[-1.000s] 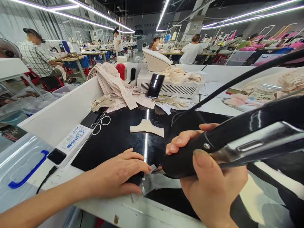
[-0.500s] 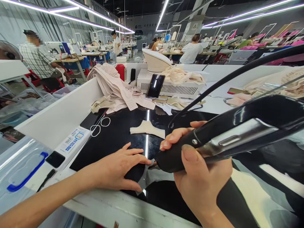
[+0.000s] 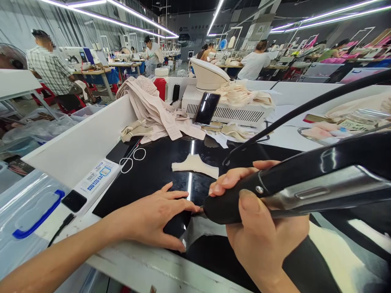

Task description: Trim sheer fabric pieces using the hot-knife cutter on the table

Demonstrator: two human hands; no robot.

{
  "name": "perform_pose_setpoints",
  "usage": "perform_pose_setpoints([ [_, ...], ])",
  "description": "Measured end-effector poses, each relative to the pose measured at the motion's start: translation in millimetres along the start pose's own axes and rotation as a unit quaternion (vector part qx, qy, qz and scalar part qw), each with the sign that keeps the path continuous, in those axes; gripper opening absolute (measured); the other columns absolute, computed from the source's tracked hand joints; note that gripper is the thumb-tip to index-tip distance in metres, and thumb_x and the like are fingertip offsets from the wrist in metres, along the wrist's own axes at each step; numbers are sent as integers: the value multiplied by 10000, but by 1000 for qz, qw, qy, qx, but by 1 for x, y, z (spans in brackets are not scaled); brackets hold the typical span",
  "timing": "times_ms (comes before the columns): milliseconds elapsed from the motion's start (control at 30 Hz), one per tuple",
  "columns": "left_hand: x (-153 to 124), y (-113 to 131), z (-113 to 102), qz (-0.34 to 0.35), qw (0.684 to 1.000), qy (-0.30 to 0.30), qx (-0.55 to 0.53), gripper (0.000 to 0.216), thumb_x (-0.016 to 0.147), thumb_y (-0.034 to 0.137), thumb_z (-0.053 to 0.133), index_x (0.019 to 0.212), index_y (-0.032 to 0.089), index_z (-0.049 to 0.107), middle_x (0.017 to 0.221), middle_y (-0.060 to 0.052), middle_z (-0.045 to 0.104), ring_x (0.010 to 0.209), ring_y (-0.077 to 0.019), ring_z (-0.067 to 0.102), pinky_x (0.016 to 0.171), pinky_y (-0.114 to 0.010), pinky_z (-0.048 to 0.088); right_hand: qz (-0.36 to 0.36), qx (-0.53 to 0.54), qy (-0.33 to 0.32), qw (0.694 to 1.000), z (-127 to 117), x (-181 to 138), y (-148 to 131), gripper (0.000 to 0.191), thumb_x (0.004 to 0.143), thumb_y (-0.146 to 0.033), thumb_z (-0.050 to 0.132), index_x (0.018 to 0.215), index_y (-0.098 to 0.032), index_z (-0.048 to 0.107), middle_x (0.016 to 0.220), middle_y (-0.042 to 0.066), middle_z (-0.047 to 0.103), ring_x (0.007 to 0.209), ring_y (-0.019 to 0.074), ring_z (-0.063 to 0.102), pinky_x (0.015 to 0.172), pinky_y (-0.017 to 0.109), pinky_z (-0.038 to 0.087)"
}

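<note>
I see a factory hall | long ceiling light strips (image 3: 128,10) run beyond the fingertips | rows of sewing tables (image 3: 94,73) with seated workers far past them | white partition board (image 3: 82,138) left of the fingers | dark ceiling overhead

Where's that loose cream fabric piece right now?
In the head view, the cream fabric piece lies flat on the black worktop, just beyond the left hand and left of the right hand.
</note>
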State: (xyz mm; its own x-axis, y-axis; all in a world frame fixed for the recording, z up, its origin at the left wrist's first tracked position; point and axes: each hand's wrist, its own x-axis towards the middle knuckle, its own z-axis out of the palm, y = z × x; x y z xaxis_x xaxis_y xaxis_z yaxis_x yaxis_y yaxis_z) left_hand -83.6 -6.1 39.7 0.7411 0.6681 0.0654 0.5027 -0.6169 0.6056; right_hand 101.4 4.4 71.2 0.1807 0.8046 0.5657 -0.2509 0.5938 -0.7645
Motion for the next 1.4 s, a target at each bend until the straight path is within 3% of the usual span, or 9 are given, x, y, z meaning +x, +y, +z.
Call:
perform_pose_setpoints([
  [233,4,-6,0,-5,1000,-1,-4,733,803,324,824,1433,275,454,1385,-68,619,1474,-288,385,1229,-658,149,8,20,-5,1000,-3,3,5,333,844,-328,766,1108,-262,573,789,-31,647,640,174,603,623,360,513],
  [900,15,-13,-1,0,1000,-6,31,748,789,383,833,1422,186,488,1406,-136,611,1460,-296,410,1244,-610,171,36,12,-45,998,-6,-6,5,294,892,-343,708,1133,-278,553,774,-12,625,648,195,576,640,397,530],
  [1300,18,-13,-5,-12,999,-37,-4,740,827,311,774,1481,269,429,1427,-72,600,1472,-280,382,1252,-604,90,68,51,-80,993,-4,-15,2,298,893,-357,721,1131,-316,546,765,-19,596,645,179,580,622,354,554],
  [1400,17,-15,-4,-15,999,-32,-5,691,807,328,802,1418,263,487,1493,-76,542,1492,-313,341,1244,-628,100,67,54,-80,993,-4,-13,3,304,886,-361,725,1131,-307,553,773,-17,599,647,183,586,594,345,550],
])
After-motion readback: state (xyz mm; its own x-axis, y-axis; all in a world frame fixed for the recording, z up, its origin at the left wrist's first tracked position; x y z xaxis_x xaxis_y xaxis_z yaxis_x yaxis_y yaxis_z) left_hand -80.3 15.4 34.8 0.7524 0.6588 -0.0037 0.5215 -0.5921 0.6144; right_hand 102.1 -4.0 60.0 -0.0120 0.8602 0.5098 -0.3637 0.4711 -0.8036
